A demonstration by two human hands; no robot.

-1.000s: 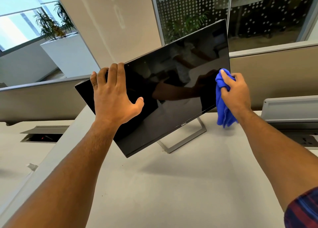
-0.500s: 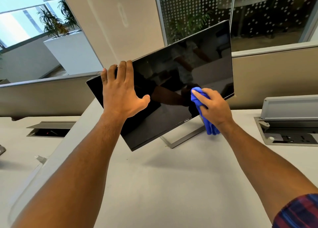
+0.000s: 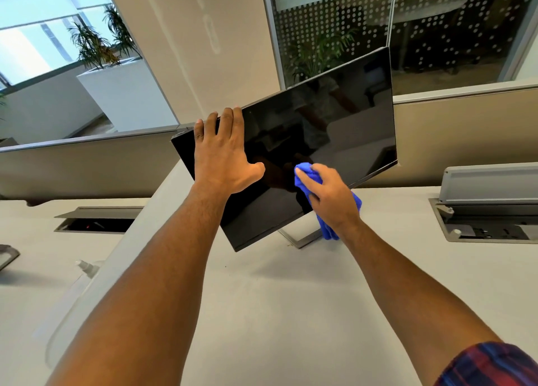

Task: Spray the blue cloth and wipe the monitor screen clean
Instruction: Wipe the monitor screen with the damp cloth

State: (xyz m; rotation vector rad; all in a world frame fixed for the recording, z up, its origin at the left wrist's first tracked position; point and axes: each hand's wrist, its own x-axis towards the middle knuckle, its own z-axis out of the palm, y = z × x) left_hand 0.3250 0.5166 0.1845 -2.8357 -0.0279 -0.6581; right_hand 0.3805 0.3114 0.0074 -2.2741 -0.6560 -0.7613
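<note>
Office partitions and a dotted glass wall stand behind our pale desk (image 3: 291,313), where the monitor (image 3: 334,129) sits tilted in our view, its right side higher than its left. Our left hand (image 3: 222,158) lies flat on the dark screen near its upper left corner, fingers spread and hooked over the top edge, thumb splayed out across the glass. Our right hand (image 3: 329,196) is closed around the bunched blue cloth (image 3: 305,171) and presses it against the lower middle of the screen, just beside the left thumb; a tail of cloth hangs below the wrist, in front of the metal stand (image 3: 300,235). A spray bottle (image 3: 84,269) lies on the desk at the far left, partly blurred, well apart from both hands.
</note>
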